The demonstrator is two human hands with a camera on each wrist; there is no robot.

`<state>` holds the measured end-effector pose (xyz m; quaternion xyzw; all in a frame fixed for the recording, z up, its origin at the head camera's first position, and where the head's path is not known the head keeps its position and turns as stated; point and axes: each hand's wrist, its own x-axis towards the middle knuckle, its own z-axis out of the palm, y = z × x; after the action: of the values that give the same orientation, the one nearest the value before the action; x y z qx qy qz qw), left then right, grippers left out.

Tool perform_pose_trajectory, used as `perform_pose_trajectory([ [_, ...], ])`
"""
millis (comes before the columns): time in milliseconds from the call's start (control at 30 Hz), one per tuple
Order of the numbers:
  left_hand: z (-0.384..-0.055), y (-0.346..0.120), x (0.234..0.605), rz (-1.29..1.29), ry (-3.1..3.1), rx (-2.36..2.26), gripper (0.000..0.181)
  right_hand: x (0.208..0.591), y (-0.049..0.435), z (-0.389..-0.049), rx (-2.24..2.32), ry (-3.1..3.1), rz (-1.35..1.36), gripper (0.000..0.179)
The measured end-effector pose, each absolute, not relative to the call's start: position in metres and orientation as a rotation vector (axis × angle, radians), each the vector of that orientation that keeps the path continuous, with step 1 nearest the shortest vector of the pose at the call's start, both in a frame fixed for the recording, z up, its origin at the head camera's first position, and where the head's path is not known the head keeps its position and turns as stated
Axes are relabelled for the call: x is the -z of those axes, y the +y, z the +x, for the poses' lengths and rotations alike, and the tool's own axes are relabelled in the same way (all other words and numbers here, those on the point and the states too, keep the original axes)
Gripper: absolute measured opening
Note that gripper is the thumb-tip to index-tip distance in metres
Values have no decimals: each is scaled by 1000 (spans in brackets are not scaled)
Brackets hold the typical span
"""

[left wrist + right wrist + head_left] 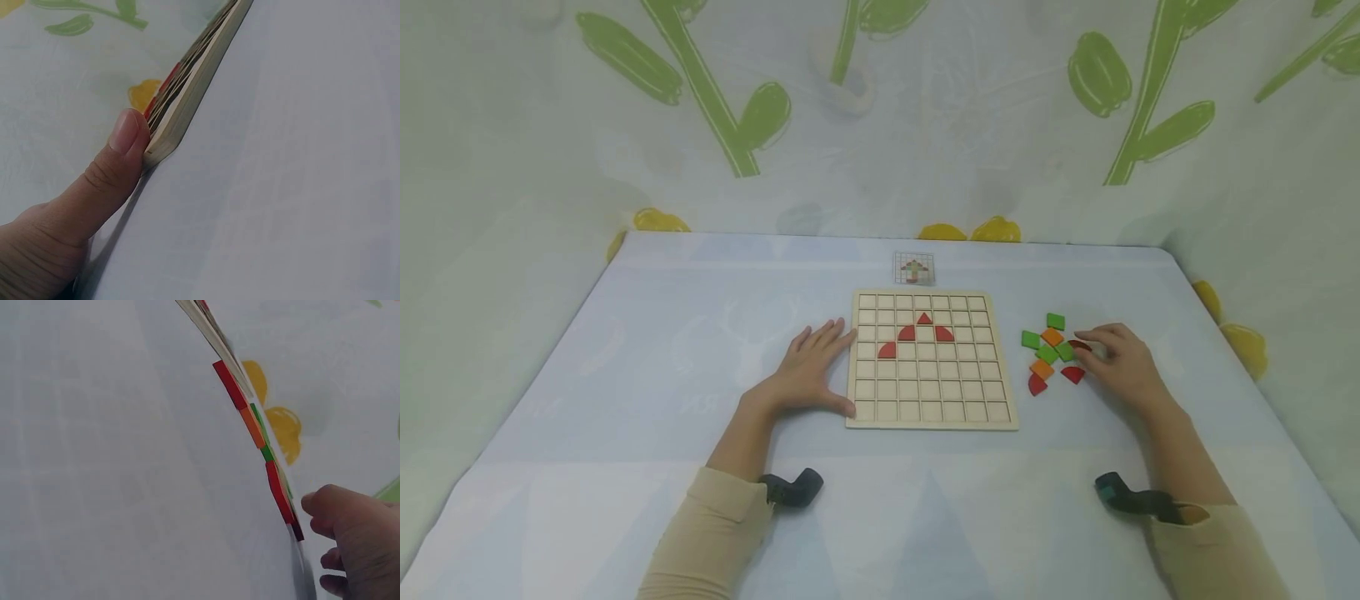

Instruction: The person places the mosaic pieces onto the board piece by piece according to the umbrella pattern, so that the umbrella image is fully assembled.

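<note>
My left hand (808,367) lies spread beside a wooden grid board (932,429), its fingers and thumb touching the left edge. In the left wrist view, the thumb (125,144) meets the board's corner. Several red pieces sit in the grid, including a red triangle (924,318) and a red quarter-circle (944,334). To the right of the board, my right hand (1123,367) reaches over loose pieces with bent fingers. A dark red piece (1080,345) shows between its thumb and index finger; the right wrist view shows no piece held in the fingertips.
Loose green squares (1056,321), orange squares (1042,370) and red quarter-circles (1037,384) lie right of the board. A small pattern card (914,268) lies behind it on the table (700,292). A plant-patterned curtain (880,150) stands beyond the table's far edge.
</note>
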<state>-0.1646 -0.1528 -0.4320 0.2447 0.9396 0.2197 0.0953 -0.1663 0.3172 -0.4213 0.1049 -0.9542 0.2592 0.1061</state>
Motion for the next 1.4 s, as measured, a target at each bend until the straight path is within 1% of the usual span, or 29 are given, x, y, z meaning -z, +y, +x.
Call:
perform_pose_trajectory([
  [333, -165, -153, 433, 726, 2786, -665, 121, 423, 323, -171, -833, -2865, 409, 30],
  [700, -165, -154, 434, 729, 2783, -665, 120, 421, 325, -166, -826, -2973, 196, 31],
  [1100, -165, -153, 431, 729, 2781, -663, 119, 421, 320, -161, -783, -2904, 215, 29],
  [1400, -165, -153, 431, 732, 2777, -659, 119, 420, 310, -161, -840, -2844, 281, 24],
])
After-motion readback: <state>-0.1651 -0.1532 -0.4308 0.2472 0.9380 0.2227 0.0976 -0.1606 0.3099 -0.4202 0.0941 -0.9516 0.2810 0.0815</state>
